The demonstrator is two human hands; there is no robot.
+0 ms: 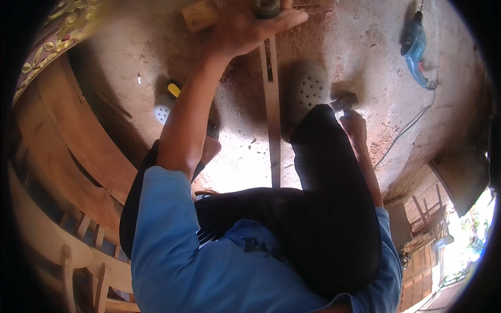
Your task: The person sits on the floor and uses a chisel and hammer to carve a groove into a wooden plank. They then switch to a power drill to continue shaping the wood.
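Note:
My left hand is at the top edge, its thumb stretched to the right. It is around a dark, round-ended thing; the rest of that thing and most fingers are cut off or hidden. Below the hand, a long narrow wooden bar with a slot near its far end runs between my feet toward me. Beside my right knee, my right hand is closed around the handle of a hammer, whose metal head is low over the floor.
A blue power drill with a cord lies at the far right. Near my left clog is a yellow-ended object. A wooden block lies beyond my left hand. Curved wooden furniture lines the left; a gold-ornamented piece stands behind it.

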